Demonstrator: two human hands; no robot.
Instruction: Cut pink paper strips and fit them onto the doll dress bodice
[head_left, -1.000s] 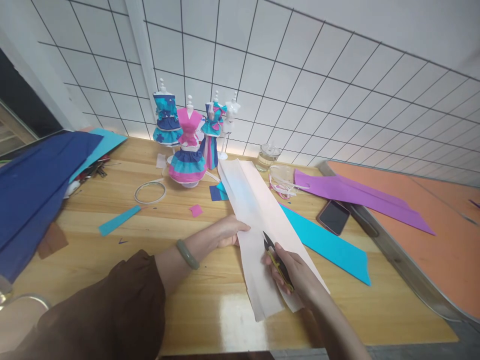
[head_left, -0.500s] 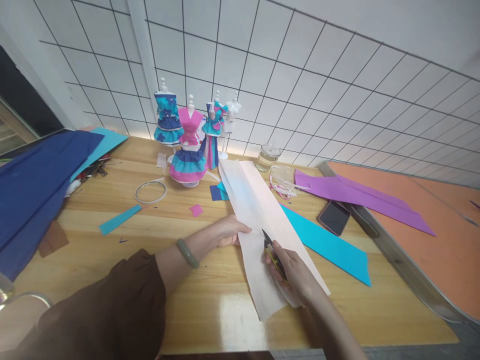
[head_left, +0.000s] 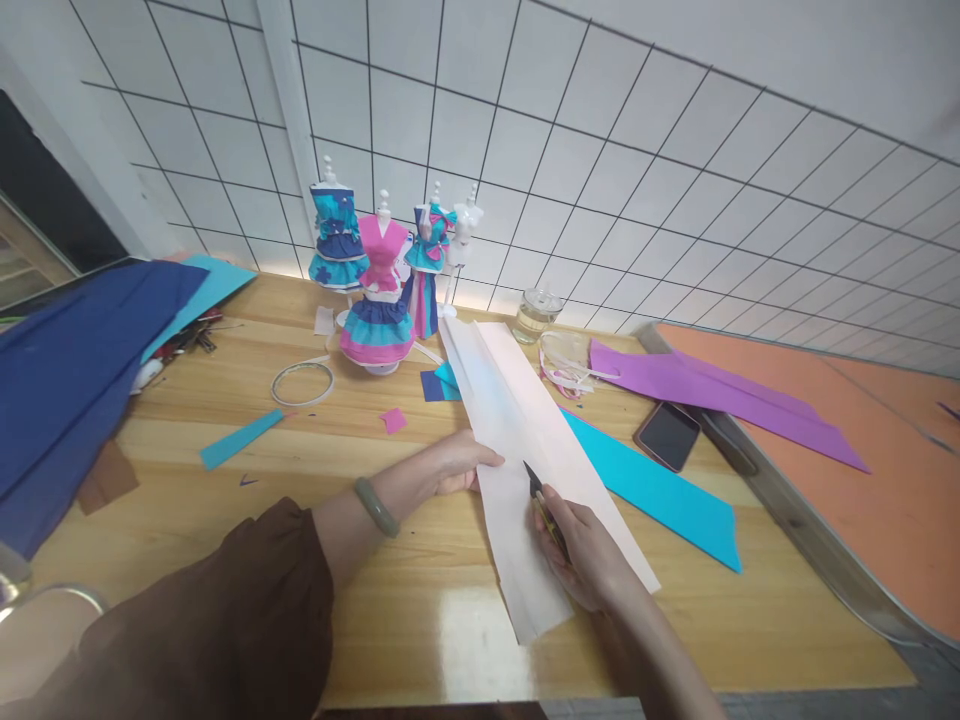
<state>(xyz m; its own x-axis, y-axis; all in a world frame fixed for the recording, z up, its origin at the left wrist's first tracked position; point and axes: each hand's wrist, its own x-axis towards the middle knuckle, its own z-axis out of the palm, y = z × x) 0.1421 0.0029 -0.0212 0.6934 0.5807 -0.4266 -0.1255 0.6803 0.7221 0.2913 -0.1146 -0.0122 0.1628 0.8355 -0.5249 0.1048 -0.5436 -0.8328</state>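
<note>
A long pale pink strip (head_left: 540, 420), paper or thin cloth, slants across the table with folded layers along its length. My left hand (head_left: 461, 462) pinches its left edge, the thumb on top and the fingers underneath. In my right hand (head_left: 581, 545) are small thread snips (head_left: 551, 515) with dark blades and a yellowish handle. Their blades lie over the middle of the strip, tips pointing away from me and a little left. My right palm and fingers hide most of the handle. Whether the blades touch the strip, I cannot tell.
Behind the strip stand small dress forms in doll dresses (head_left: 379, 290). A glass of liquid (head_left: 536, 315), a phone (head_left: 667, 436), a blue strip (head_left: 660, 490) and a purple strip (head_left: 727, 400) lie right. Left are a hoop (head_left: 302, 384) and dark blue material (head_left: 82, 370).
My right hand has turned slightly, and less of the snips' handle shows. The snips' blades look closer together. My left hand and the strip are nearly unmoved.
</note>
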